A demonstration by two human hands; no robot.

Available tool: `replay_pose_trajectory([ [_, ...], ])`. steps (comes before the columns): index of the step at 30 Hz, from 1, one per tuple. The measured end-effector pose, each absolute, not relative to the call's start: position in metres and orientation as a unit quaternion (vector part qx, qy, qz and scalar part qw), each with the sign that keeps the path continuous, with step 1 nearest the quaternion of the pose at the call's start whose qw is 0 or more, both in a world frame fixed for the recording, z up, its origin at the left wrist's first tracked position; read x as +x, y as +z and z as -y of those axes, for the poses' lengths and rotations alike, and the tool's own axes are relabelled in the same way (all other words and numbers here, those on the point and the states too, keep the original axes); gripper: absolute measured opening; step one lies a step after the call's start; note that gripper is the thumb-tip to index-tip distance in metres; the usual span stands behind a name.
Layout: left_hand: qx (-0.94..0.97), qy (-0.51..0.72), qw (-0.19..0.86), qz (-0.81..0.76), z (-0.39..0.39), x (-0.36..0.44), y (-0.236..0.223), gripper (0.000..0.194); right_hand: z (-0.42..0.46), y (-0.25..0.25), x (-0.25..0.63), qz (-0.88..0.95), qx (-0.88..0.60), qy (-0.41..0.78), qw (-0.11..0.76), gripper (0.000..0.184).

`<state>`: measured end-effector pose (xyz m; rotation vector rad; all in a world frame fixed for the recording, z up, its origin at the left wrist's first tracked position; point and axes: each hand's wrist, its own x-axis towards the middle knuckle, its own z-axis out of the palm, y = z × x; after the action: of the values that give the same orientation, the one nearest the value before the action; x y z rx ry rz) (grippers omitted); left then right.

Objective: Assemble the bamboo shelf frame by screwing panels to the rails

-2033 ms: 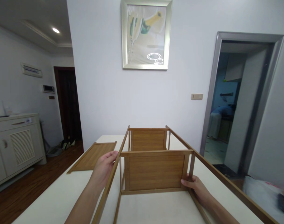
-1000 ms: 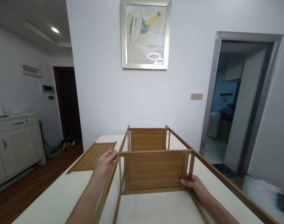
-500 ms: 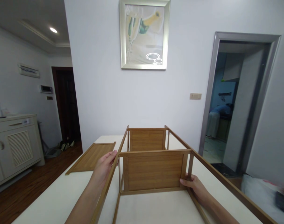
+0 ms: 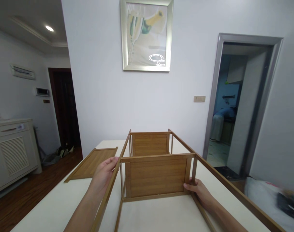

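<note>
A brown wooden shelf frame (image 4: 217, 174) lies on its side on the white table, its long rails running toward me. Two panels stand upright between the rails: a nearer shelf panel (image 4: 158, 176) and a farther shelf panel (image 4: 150, 144). My left hand (image 4: 105, 170) grips the upper left rail beside the nearer panel's corner, its fingers partly hidden behind the wood. With the thumb against the lower right edge of the nearer panel, my right hand (image 4: 197, 190) is closed around the frame there. A loose wooden panel (image 4: 92, 163) lies flat to the left.
The white table (image 4: 47, 201) reaches to the wall, where a framed picture (image 4: 147, 35) hangs. At left stands a white cabinet (image 4: 14, 145). A doorway at right shows a person (image 4: 221, 117) bending. A white bag (image 4: 260, 193) sits at lower right.
The whole view has shifted slightly, so everything appears a little farther left. Both hands keep the same hold on the frame.
</note>
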<state>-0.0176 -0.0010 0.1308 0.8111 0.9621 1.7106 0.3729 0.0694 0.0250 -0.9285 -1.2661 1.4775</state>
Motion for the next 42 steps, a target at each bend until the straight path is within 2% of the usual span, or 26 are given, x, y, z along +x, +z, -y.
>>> replay_pose_trajectory([
  [8, 0.313, 0.716, 0.478, -0.4, 0.0, -0.021, 0.127, 0.029, -0.069, 0.024, 0.373, 0.528, -0.38, 0.592, 0.476, 0.036],
  [13, 0.33, 0.724, 0.5, -0.342, -0.007, -0.026, 0.116, 0.037, -0.072, 0.021, 0.375, 0.533, -0.371, 0.598, 0.469, 0.034],
  [17, 0.347, 0.728, 0.502, -0.313, -0.014, -0.026, 0.094, 0.043, -0.072, 0.021, 0.375, 0.533, -0.375, 0.593, 0.472, 0.037],
  [22, 0.44, 0.669, 0.456, -0.388, -0.008, -0.017, 0.049, 0.056, -0.073, 0.018, 0.376, 0.532, -0.371, 0.594, 0.475, 0.038],
  [27, 0.548, 0.53, 0.399, -0.51, -0.001, -0.009, 0.012, 0.048, -0.074, 0.015, 0.378, 0.532, -0.369, 0.591, 0.481, 0.04],
  [34, 0.573, 0.499, 0.373, -0.532, -0.013, -0.015, -0.003, 0.034, -0.075, 0.015, 0.378, 0.529, -0.358, 0.6, 0.482, 0.039],
  [42, 0.579, 0.487, 0.38, -0.533, -0.009, -0.015, -0.001, 0.036, -0.078, 0.015, 0.379, 0.539, -0.359, 0.605, 0.463, 0.041],
])
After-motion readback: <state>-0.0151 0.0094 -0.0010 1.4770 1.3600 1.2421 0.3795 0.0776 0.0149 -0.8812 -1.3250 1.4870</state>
